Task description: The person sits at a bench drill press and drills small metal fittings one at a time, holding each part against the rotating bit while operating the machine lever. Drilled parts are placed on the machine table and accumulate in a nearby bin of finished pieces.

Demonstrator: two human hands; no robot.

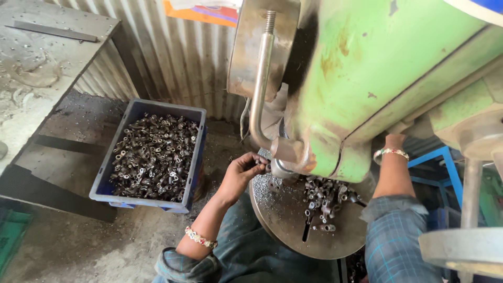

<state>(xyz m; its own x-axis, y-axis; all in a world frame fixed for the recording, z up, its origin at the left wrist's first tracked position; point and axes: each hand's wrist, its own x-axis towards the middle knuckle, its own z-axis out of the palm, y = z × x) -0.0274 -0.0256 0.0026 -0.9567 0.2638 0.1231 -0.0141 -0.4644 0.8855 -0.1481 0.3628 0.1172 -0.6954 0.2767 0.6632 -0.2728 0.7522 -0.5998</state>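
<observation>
Steel, dark and small, the part (pixel 263 166) sits pinched in the left hand (pixel 242 172), fingers closed on it just under the machine (pixel 367 78) nose, above the round table (pixel 283 220). More such parts lie in a pile (pixel 327 196) on that table. The right hand is hidden behind the green body; only its wrist (pixel 390 152) with a bangle shows, so its grip cannot be told. Farther left, a blue crate (pixel 196 152) on the floor is full of similar pieces.

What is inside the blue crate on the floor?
The blue crate is heaped with small dark metal parts, many tube-shaped with a hole through them. The heap hides the crate's bottom and anything lying beneath the top layer.
</observation>
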